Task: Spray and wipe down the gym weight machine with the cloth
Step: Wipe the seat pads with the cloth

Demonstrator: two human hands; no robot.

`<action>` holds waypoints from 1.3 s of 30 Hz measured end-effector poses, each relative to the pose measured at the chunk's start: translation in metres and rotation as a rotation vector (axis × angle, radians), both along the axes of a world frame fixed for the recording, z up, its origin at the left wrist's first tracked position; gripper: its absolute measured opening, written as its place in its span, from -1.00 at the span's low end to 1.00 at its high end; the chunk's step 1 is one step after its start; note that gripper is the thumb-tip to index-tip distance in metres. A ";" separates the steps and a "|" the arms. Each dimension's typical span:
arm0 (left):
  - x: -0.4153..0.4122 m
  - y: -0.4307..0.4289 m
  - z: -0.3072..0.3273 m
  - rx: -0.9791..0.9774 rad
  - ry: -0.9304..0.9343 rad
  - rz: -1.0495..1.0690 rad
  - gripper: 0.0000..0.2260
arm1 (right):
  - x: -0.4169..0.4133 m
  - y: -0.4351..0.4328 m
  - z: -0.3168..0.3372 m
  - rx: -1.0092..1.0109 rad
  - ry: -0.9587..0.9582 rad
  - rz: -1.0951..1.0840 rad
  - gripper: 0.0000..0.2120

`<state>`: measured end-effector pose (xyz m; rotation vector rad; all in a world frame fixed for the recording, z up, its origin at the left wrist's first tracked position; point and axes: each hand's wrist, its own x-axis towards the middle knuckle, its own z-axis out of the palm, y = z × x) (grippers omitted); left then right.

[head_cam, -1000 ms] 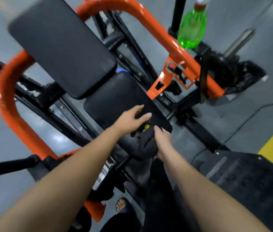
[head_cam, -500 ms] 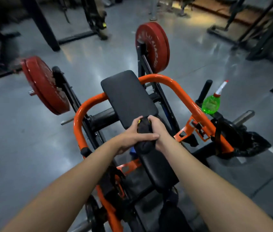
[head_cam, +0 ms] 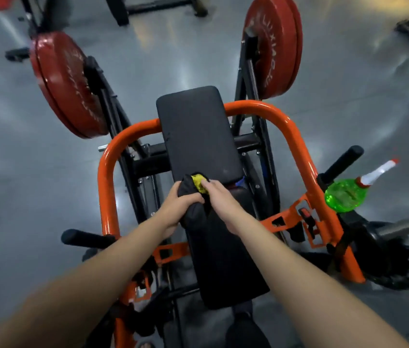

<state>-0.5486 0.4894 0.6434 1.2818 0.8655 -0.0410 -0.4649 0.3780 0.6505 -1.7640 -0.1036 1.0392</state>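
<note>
Wiping was the step in hand: the bunched black-and-yellow cloth (head_cam: 192, 197) sat at the lower edge of the back pad (head_cam: 198, 131), where it meets the seat pad (head_cam: 226, 259). The left hand (head_cam: 178, 210) had its fingers curled tight round the cloth's dark bulk, and the right hand (head_cam: 219, 204) closed over its yellow corner. The green spray bottle (head_cam: 344, 198) stood untouched just outside the right rail of the orange frame (head_cam: 296, 146). The next move, seemingly, called for flattening the cloth and drawing it up the back pad with even pressure. Half a second earlier both hands gripped it at the same junction, and the bottle had not moved.
</note>
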 end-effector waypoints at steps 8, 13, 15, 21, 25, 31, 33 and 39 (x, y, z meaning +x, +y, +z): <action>-0.020 0.027 -0.076 -0.074 0.178 0.436 -0.44 | 0.046 0.030 -0.125 -0.238 -0.975 0.778 -0.43; -0.031 0.031 -0.110 0.026 0.315 0.478 -0.54 | 0.072 0.038 -0.201 -0.312 -1.322 0.890 -0.35; -0.028 0.031 -0.129 0.041 0.307 0.510 -0.51 | 0.079 0.034 -0.231 -0.307 -1.371 0.934 -0.33; -0.010 0.039 -0.196 -0.046 0.232 0.500 -0.61 | 0.083 0.028 -0.268 -0.274 -1.485 0.891 -0.31; -0.010 0.042 -0.204 -0.324 0.190 0.507 -0.63 | 0.083 0.026 -0.269 -0.270 -1.493 0.886 -0.30; 0.005 0.067 -0.214 -0.020 0.293 0.353 -0.86 | 0.085 0.026 -0.264 -0.280 -1.486 0.900 -0.26; 0.012 0.082 -0.217 0.079 0.279 0.297 -0.90 | 0.086 0.028 -0.265 -0.274 -1.492 0.908 -0.22; 0.013 0.079 -0.218 -0.185 0.250 0.185 -0.85 | 0.085 0.027 -0.267 -0.277 -1.524 0.887 -0.21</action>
